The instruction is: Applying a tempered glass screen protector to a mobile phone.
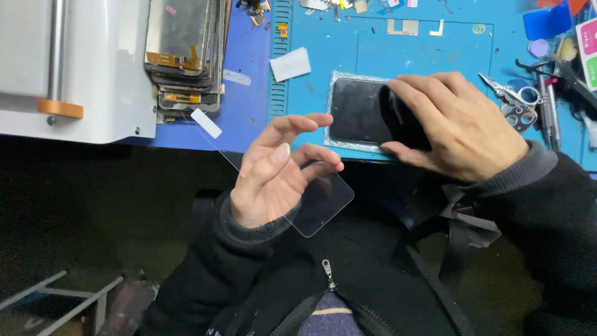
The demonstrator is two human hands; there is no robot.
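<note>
My left hand holds a clear, thin glass sheet by its edges, tilted above the table's front edge; a white pull tab sticks out from its far corner. My right hand rests on a dark phone that lies flat on the blue work mat, thumb at the phone's near edge and fingers over its right half. The phone has a silvery rim around it.
A stack of phone screens stands at the back left beside a white machine with an orange-tipped bar. A small white wipe lies on the mat. Scissors and several hand tools sit at the right.
</note>
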